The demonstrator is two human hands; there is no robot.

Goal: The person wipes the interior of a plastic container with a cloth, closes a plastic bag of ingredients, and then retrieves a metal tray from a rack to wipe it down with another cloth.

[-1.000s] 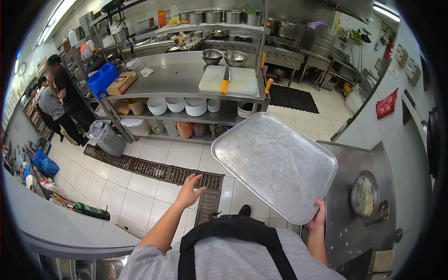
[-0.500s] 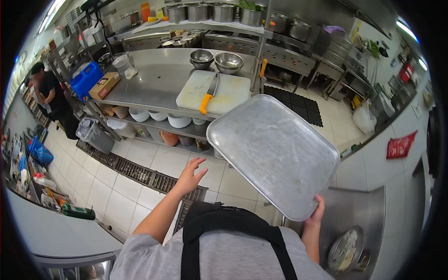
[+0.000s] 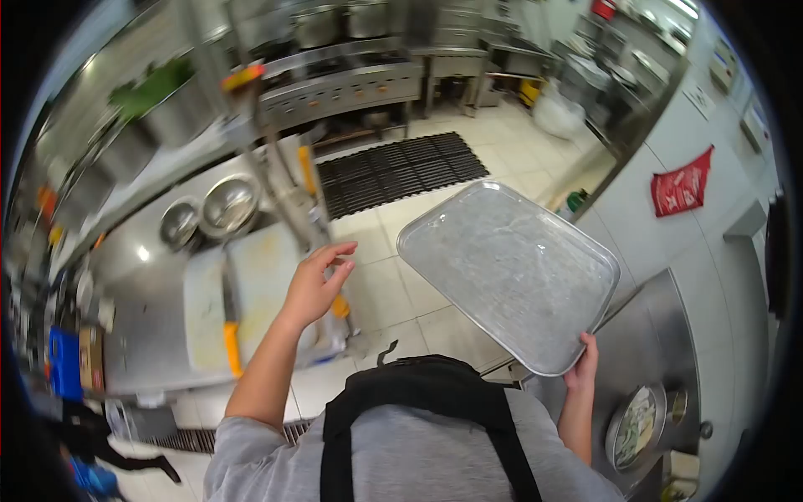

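A bare metal tray (image 3: 512,269) is tilted in front of me, its lower right corner gripped by my right hand (image 3: 583,365). Most of the fingers of that hand are hidden under the tray. My left hand (image 3: 316,283) is in the air, holding nothing, its fingers apart and short of the tray's left edge. Beyond it lies a white cutting board (image 3: 255,284) on the steel counter. On the board rests a knife with an orange handle (image 3: 233,347). Two metal bowls, the nearer one (image 3: 230,207) the larger, stand behind the board.
A steel counter (image 3: 142,335) runs along the left. A black floor mat (image 3: 401,171) lies before the stove (image 3: 339,92). At lower right, a round pan of food (image 3: 636,428) sits on a steel surface. Another person's leg (image 3: 125,456) shows at lower left.
My view has swung to the right, so counter, board and knife now appear further left. The tray stays in my right hand. My left hand is still free and raised.
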